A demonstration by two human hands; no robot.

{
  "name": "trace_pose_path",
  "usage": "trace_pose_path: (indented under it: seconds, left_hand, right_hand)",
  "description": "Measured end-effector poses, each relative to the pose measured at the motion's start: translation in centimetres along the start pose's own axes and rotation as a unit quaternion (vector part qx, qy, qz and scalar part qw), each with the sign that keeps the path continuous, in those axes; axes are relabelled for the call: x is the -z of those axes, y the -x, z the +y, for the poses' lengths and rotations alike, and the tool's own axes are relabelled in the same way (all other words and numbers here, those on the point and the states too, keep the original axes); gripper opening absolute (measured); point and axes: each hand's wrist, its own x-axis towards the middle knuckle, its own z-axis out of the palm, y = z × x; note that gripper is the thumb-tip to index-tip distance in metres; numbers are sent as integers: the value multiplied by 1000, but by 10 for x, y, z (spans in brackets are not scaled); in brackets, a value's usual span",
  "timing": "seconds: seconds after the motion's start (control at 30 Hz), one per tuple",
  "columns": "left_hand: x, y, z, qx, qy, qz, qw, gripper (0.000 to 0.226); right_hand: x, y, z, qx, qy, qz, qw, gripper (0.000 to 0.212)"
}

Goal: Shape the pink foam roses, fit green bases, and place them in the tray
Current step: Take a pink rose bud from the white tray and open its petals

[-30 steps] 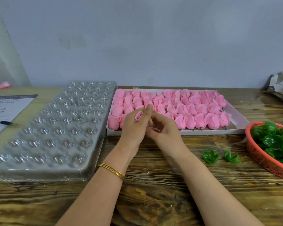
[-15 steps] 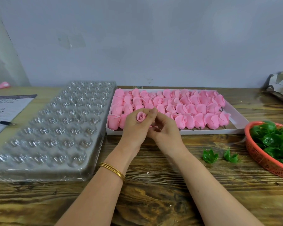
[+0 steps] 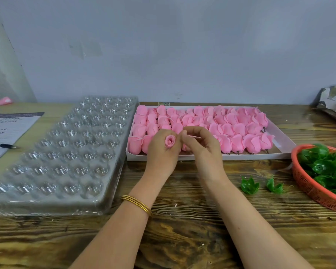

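- A rolled rose (image 3: 170,141) is gripped upright in the curled fingers of the left hand (image 3: 160,156), with its spiral turned toward the camera.
- The right hand (image 3: 203,150) is held just right of the grip, fingers curled and index tip at the rose. Whether anything is pinched cannot be told.
- Both forearms are angled inward over the table (image 3: 182,239).
- Behind the grip lies a box (image 3: 202,157) of roses (image 3: 237,129). To its left is the tray (image 3: 66,202), and to its right are two bases (image 3: 249,185) and a basket (image 3: 306,183).
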Motion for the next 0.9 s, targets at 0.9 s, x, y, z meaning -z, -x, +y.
trace_pose_path:
  seconds: [0.9]
  left_hand:
    - [-1, 2, 2, 1, -38, -24, 999, 41]
  right_hand:
    - [15, -1, -24, 57, 197, -64, 977, 6]
